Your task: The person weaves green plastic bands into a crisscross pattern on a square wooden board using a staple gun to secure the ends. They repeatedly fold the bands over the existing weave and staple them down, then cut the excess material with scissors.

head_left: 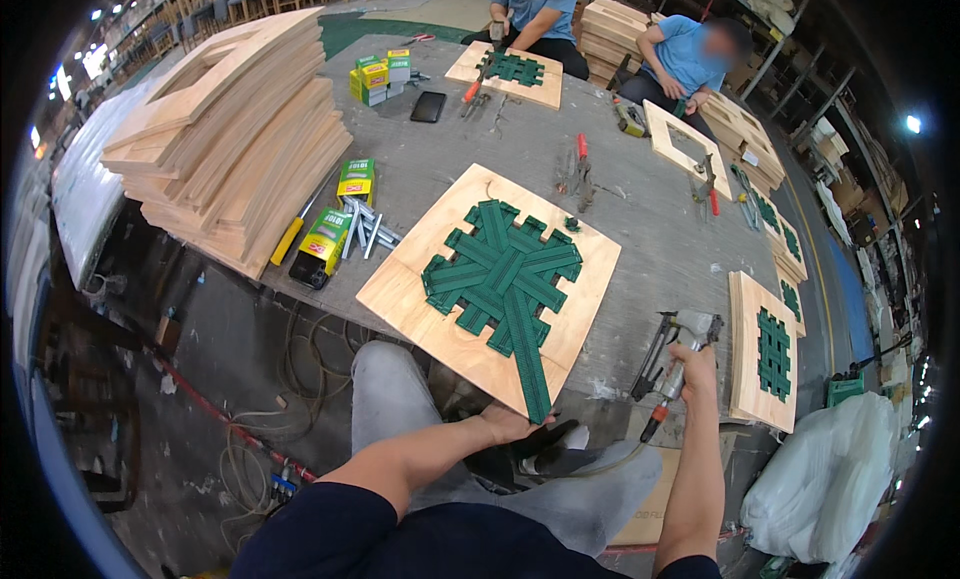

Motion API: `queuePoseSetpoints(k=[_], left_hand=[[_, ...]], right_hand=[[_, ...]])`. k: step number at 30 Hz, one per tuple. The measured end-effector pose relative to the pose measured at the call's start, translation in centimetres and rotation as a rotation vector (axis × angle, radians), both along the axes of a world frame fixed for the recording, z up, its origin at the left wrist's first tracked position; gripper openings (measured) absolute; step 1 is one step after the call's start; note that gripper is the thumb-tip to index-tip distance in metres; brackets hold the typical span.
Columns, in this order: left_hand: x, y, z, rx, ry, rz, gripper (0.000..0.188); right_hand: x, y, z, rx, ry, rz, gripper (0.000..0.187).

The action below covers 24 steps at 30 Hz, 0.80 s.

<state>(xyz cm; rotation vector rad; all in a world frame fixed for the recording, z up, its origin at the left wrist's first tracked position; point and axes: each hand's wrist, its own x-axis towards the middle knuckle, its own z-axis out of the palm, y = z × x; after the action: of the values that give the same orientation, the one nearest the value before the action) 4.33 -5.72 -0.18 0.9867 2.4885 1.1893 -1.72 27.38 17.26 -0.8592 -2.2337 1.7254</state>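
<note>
The left hand [510, 419] pinches the loose end of a green strap [527, 364], which hangs over the near edge of the frame [410, 299] (a square wooden one with woven straps) on the worktop [650, 239]. The right hand [690, 364] grips a stapler [678, 344] just beside the frame.

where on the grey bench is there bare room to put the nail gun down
Bare grey bench top lies between the square wooden frame with woven green webbing and the smaller webbed frame at the right, just above the right hand holding the grey nail gun. Left of the big frame it is crowded: green-yellow staple boxes and the stacked wooden frames.
</note>
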Motion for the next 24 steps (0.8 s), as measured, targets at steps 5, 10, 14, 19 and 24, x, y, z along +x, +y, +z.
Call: queuePoseSetpoints(k=[5, 10, 14, 19, 24], left_hand=[[0.1, -0.1, 0.1, 0.004, 0.091, 0.012, 0.038], [-0.4, 0.0, -0.6, 0.051, 0.143, 0.048, 0.041], [-1.8, -0.7, 1.9, 0.243, 0.071, -0.039, 0.031], [-2.0, -2.0, 5.6, 0.382, 0.041, -0.019, 0.022], [-1.8, -2.5, 5.2, 0.423, 0.070, -0.025, 0.021]], right_hand=[[3.6, -7.7, 3.4, -0.070, -0.125, 0.176, 0.040], [4.6, -17.3, 4.1, -0.138, -0.233, 0.500, 0.029], [3.6, -19.3, 2.6, -0.155, -0.275, 0.578, 0.029], [2.6, -20.4, 2.2, -0.064, -0.352, 0.612, 0.026], [2.5, -20.9, 1.6, -0.006, -0.360, 0.627, 0.023]])
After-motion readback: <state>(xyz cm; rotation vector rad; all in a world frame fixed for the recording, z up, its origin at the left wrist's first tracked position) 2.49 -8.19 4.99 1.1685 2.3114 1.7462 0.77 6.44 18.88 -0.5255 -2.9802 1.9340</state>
